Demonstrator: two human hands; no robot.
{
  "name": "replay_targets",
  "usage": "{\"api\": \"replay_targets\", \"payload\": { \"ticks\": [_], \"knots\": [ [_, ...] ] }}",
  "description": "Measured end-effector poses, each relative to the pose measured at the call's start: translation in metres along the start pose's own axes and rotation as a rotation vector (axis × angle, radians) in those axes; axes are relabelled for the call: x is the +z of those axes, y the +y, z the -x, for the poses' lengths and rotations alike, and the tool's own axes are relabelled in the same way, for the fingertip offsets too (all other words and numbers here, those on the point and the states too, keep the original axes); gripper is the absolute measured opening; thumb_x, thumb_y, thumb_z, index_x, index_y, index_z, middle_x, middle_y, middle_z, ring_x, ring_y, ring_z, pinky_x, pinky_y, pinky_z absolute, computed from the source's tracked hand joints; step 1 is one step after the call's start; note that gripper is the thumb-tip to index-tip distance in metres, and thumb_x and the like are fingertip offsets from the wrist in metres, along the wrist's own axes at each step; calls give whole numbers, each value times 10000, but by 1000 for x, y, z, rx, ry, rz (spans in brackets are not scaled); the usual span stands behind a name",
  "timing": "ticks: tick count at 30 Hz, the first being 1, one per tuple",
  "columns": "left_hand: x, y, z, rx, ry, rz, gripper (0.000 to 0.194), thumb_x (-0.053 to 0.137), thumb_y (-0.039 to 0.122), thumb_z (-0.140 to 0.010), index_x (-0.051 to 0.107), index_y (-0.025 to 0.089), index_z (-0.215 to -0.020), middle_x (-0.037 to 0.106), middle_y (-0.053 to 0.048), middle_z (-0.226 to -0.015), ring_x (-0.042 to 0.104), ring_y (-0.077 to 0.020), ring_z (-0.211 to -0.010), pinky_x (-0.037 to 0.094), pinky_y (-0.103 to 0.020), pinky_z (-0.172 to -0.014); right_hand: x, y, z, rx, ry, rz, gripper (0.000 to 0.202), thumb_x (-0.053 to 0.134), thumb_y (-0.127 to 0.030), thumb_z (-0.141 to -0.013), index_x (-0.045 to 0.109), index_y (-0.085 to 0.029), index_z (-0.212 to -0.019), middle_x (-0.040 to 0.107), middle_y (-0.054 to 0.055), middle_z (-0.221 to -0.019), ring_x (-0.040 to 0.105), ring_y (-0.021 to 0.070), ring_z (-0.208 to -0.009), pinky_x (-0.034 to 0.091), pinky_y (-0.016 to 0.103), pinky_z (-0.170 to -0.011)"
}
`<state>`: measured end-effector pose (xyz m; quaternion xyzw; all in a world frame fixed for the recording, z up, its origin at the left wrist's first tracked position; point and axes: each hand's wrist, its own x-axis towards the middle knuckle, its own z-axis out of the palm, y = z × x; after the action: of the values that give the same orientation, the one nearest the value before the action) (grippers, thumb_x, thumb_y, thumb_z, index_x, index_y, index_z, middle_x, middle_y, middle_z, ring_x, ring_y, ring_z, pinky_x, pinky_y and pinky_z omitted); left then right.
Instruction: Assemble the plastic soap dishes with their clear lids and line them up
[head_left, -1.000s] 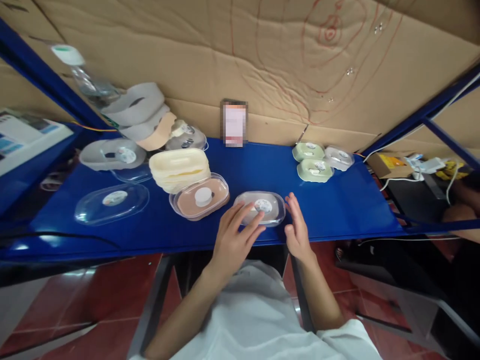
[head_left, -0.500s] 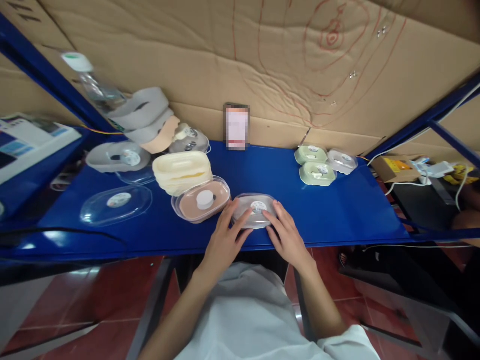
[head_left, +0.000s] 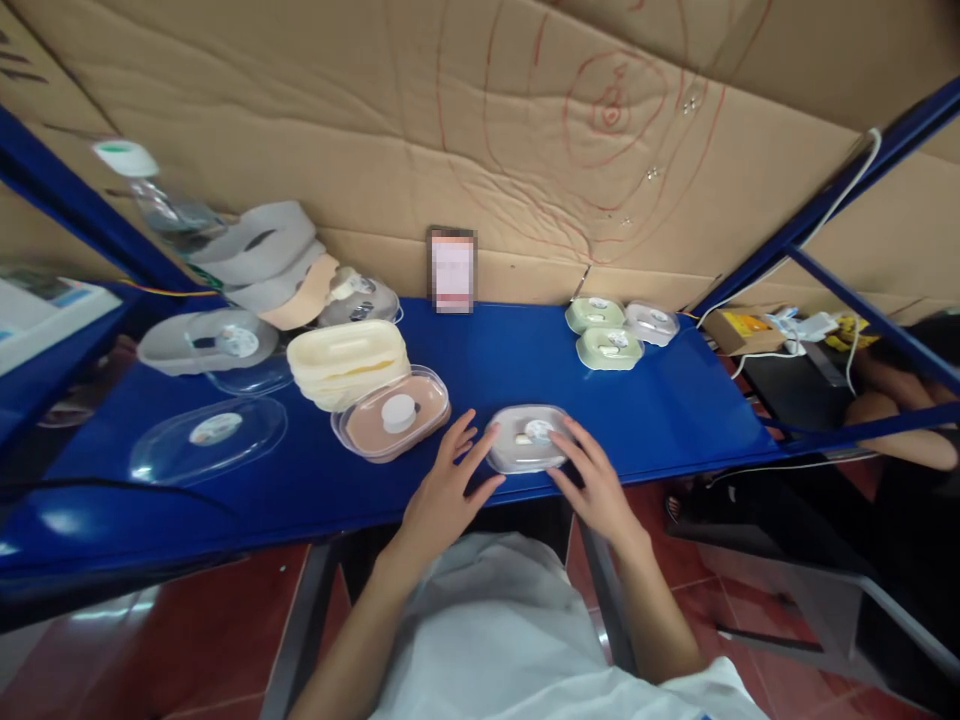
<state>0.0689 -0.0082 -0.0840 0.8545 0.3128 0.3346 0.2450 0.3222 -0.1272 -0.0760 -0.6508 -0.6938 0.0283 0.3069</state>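
The left hand (head_left: 441,492) and right hand (head_left: 602,492) are curving loosely open around a grey oblong container (head_left: 520,456) with a clear plastic lid (head_left: 517,420) near the front of a blue table (head_left: 510,355) (right seemingly touching, left unclear); the lid is apparently sitting on, while stacked cream oblong trays (head_left: 343,352) are lying uncovered

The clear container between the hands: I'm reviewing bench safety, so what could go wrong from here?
The clear container sits near the front edge of the blue table, so a careless pull might drop it. The left hand is beside the peach container, so a bump could shift the white disc on top.
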Motion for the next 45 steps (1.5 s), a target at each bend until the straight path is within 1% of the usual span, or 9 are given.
{"api": "replay_targets", "payload": {
  "ticks": [7, 13, 17, 21, 26, 31, 37, 42, 45],
  "knots": [
    [-2, 3, 3, -64, -24, -4, 442, 591, 370, -1078, 577, 352, -1520, 557, -88, -1596, 668, -262, -1364, 614, -429, -1096, -87, 126, 49, 287, 252, 293, 572, 567, -442, -1065, 517, -248, -1601, 445, 167, -1703, 448, 351, -1577, 418, 600, -1267],
    [0, 5, 2, 9, 59, 31, 328, 586, 299, -1074, 695, 306, -1384, 689, -79, -1443, 710, -235, -1290, 586, -419, -1139, -138, 244, -4, 369, 222, 392, 622, 525, -449, -1012, 580, -131, -1544, 498, 232, -1652, 501, 364, -1537, 425, 560, -1248],
    [-8, 12, 7, 62, 175, 85, 294, 593, 223, -1057, 732, 290, -1308, 721, -87, -1374, 751, -206, -1158, 637, -386, -1037, -136, 274, -48, 350, 179, 336, 618, 537, -396, -999, 560, -131, -1557, 500, 235, -1650, 487, 342, -1549, 421, 559, -1245],
    [-30, 9, 24, 62, 498, 6, 265, 626, 118, -999, 760, 279, -1161, 771, -63, -1161, 754, -194, -993, 648, -370, -885, -132, 280, -65, 341, 172, 367, 677, 581, -462, -1010, 517, -112, -1586, 486, 275, -1644, 448, 361, -1566, 407, 567, -1223],
    [-65, -21, 38, -80, 852, -199, 155, 656, 212, -984, 729, 236, -1118, 738, -83, -1104, 713, -255, -1067, 597, -468, -965, -133, 240, -75, 350, 311, 598, 805, 549, -638, -1023, 486, -109, -1626, 425, 309, -1670, 282, 486, -1606, 186, 733, -1219],
    [-76, -42, 31, -266, 565, -129, 678, 766, 426, -937, 504, 238, -1533, 483, -171, -1591, 474, -351, -1501, 514, -528, -1165, -92, 111, -111, -12, 245, 453, 643, 563, -539, -1054, 506, -212, -1605, 475, 188, -1674, 378, 417, -1576, 295, 674, -1242],
    [-68, -51, 28, -252, 358, -63, 819, 758, 454, -963, 351, 258, -1647, 461, -180, -1637, 462, -342, -1537, 426, -557, -1259, 3, -36, -161, -558, -259, 103, 516, 547, -514, -1095, 563, -315, -1571, 511, 65, -1676, 469, 315, -1544, 348, 548, -1282],
    [-97, -64, 47, -276, 432, 7, 618, 547, 364, -1080, 345, 297, -1660, 418, -144, -1704, 451, -302, -1564, 430, -540, -1267, 46, -57, -182, -631, -290, -12, 678, 616, -601, -1044, 498, -267, -1621, 530, 125, -1657, 445, 342, -1559, 327, 573, -1279],
    [-127, -80, 53, -450, 569, -273, 615, 549, 279, -1049, 399, 276, -1645, 322, -154, -1761, 289, -364, -1645, 219, -673, -1339, 57, -48, -177, -613, -255, -20, 642, 571, -598, -1064, 520, -255, -1604, 493, 143, -1681, 425, 350, -1570, 317, 583, -1273]
  ]
}}
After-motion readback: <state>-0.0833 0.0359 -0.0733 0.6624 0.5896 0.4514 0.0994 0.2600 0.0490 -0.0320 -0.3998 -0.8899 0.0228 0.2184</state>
